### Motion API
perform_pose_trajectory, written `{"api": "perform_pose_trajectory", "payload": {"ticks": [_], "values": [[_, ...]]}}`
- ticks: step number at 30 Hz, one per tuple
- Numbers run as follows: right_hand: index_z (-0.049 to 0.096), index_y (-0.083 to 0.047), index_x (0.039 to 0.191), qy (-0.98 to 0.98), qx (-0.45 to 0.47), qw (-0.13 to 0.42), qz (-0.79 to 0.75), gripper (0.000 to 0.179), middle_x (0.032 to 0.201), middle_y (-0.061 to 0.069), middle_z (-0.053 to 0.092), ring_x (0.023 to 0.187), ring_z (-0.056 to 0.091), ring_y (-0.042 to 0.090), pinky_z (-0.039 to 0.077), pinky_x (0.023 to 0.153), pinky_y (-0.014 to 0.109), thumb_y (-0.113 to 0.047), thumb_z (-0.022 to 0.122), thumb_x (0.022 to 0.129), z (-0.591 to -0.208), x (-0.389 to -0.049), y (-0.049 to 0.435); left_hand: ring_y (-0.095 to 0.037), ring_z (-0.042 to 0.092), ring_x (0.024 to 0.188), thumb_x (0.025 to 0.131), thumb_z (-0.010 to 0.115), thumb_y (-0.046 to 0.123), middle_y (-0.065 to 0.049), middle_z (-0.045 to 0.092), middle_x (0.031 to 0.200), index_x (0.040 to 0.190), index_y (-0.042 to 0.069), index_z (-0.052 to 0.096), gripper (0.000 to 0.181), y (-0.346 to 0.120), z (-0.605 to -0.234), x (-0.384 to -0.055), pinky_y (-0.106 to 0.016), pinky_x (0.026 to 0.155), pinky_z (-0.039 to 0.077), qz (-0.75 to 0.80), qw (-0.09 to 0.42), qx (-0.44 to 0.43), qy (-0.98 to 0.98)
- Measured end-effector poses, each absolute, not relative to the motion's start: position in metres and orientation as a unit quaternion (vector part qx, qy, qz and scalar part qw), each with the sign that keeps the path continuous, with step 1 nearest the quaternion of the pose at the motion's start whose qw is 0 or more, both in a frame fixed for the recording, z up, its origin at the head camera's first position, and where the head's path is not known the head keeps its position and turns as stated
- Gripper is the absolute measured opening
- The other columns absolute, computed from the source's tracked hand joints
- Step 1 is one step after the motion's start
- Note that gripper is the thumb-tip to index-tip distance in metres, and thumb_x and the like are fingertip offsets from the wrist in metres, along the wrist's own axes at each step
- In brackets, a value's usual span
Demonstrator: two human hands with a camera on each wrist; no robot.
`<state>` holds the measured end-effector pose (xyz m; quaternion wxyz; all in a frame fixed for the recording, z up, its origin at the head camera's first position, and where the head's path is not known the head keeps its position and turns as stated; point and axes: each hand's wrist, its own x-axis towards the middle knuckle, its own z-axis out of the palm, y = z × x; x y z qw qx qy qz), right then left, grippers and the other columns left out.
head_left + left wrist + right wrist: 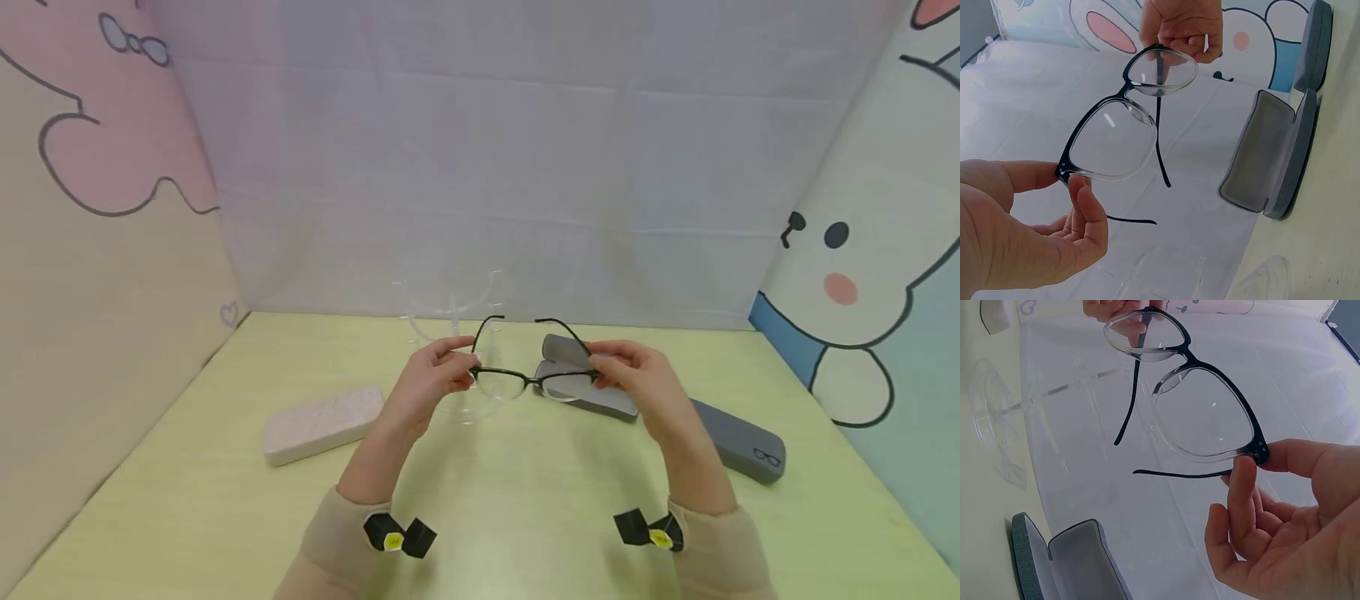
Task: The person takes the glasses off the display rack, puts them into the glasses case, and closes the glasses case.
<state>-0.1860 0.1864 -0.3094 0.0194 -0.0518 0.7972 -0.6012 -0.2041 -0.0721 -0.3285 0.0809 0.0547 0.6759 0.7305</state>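
A pair of eyeglasses [533, 380] with black upper rims and clear lower rims hangs above the table, both temples unfolded and pointing away. My left hand [431, 379] pinches its left hinge corner between thumb and fingers. The right hand [636, 377] pinches the opposite corner the same way. Behind the right lens lies an open grey glasses case [592, 398], its pale lining also showing in the left wrist view. A clear display stand [453, 312] rises behind the left hand, partly covered by it.
A pale speckled glasses case [322, 425] lies closed left of my left forearm. Right of the right forearm is a closed dark grey case [742, 442] with a small glasses print. A white cloth backdrop [495, 167] hangs behind the yellow-green table [517, 517].
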Motion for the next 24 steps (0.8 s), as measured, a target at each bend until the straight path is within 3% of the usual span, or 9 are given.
{"api": "perform_pose_trajectory", "payload": {"ticks": [2, 3, 9, 10, 15, 24], "values": [[0.050, 0.002, 0.115, 0.802, -0.053, 0.024, -0.594, 0.042, 0.089, -0.007, 0.058, 0.067, 0.056, 0.011, 0.045, 0.074, 0.024, -0.026, 0.054, 0.084, -0.311, -0.186, 0.186, -0.014, 0.052, 0.066, 0.082, 0.054, 0.010, -0.006, 0.058, 0.085, 0.118, 0.003, 0.047, 0.037, -0.073, -0.330, -0.205, -0.035, 0.075, 0.045, 0.733, 0.073, 0.063, 0.673], [0.050, 0.001, 0.115, 0.804, -0.054, 0.025, -0.592, 0.042, 0.093, -0.005, 0.057, 0.068, 0.056, 0.012, 0.045, 0.075, 0.025, -0.026, 0.053, 0.084, -0.311, -0.187, 0.186, -0.014, 0.053, 0.066, 0.082, 0.054, 0.011, -0.006, 0.059, 0.086, 0.118, 0.003, 0.048, 0.038, -0.075, -0.349, -0.219, -0.034, 0.076, 0.045, 0.740, 0.069, 0.083, 0.664], [0.052, 0.001, 0.114, 0.805, -0.072, 0.032, -0.588, 0.039, 0.106, 0.010, 0.051, 0.071, 0.056, 0.017, 0.042, 0.081, 0.030, -0.025, 0.051, 0.086, -0.314, -0.186, 0.187, -0.011, 0.053, 0.066, 0.083, 0.053, 0.012, -0.005, 0.057, 0.087, 0.119, 0.004, 0.048, 0.037, -0.075, -0.349, -0.219, -0.028, 0.074, 0.045, 0.745, 0.072, 0.092, 0.657], [0.052, 0.001, 0.114, 0.805, -0.075, 0.034, -0.588, 0.038, 0.106, 0.010, 0.051, 0.070, 0.056, 0.016, 0.041, 0.082, 0.031, -0.025, 0.050, 0.086, -0.314, -0.186, 0.187, -0.011, 0.052, 0.066, 0.083, 0.053, 0.010, -0.005, 0.056, 0.086, 0.119, 0.004, 0.047, 0.037, -0.073, -0.330, -0.205, -0.029, 0.074, 0.045, 0.740, 0.076, 0.075, 0.664], [0.054, -0.001, 0.112, 0.803, -0.088, 0.045, -0.587, 0.036, 0.099, 0.009, 0.050, 0.068, 0.054, 0.016, 0.041, 0.081, 0.032, -0.026, 0.050, 0.086, -0.314, -0.186, 0.188, -0.012, 0.052, 0.067, 0.082, 0.054, 0.008, -0.002, 0.052, 0.081, 0.121, 0.007, 0.047, 0.040, -0.072, -0.326, -0.203, -0.026, 0.072, 0.045, 0.735, 0.086, 0.068, 0.669], [0.056, -0.001, 0.108, 0.799, -0.116, 0.065, -0.586, 0.033, 0.111, 0.008, 0.050, 0.076, 0.051, 0.017, 0.042, 0.077, 0.031, -0.024, 0.047, 0.088, -0.315, -0.187, 0.189, -0.012, 0.051, 0.068, 0.083, 0.054, 0.009, -0.002, 0.049, 0.083, 0.122, 0.007, 0.046, 0.039, -0.071, -0.326, -0.203, -0.026, 0.072, 0.044, 0.710, 0.087, 0.074, 0.695]]}}
